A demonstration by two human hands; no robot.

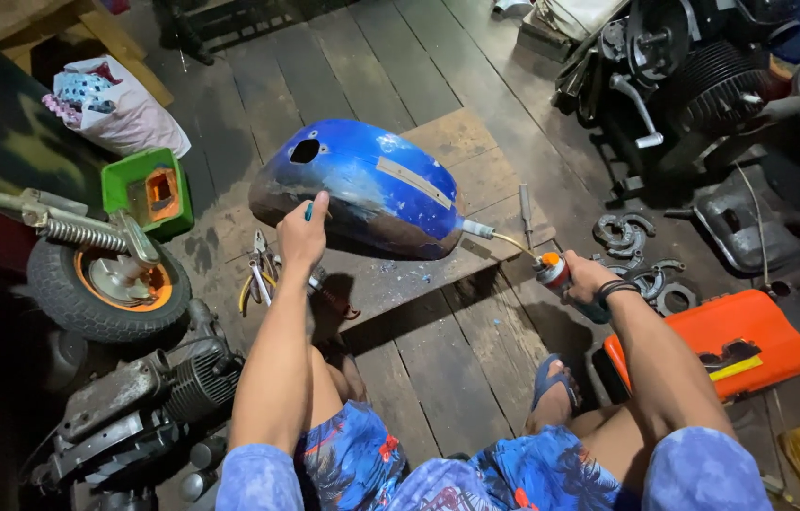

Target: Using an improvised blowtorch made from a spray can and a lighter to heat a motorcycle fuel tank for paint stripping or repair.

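Left hand fingers pinch a small blue tool against blue fuel tank on wooden board; right hand fingers curled around torch.

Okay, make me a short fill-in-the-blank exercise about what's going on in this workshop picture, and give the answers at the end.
1. The left hand rests on a fuel tank painted ____.
2. The right hand holds a gas torch with an ____ top.
3. Pliers lie on the board beside the ____ hand.
4. The small wheel has an ____ hub.

Missing words: blue; orange; left; orange
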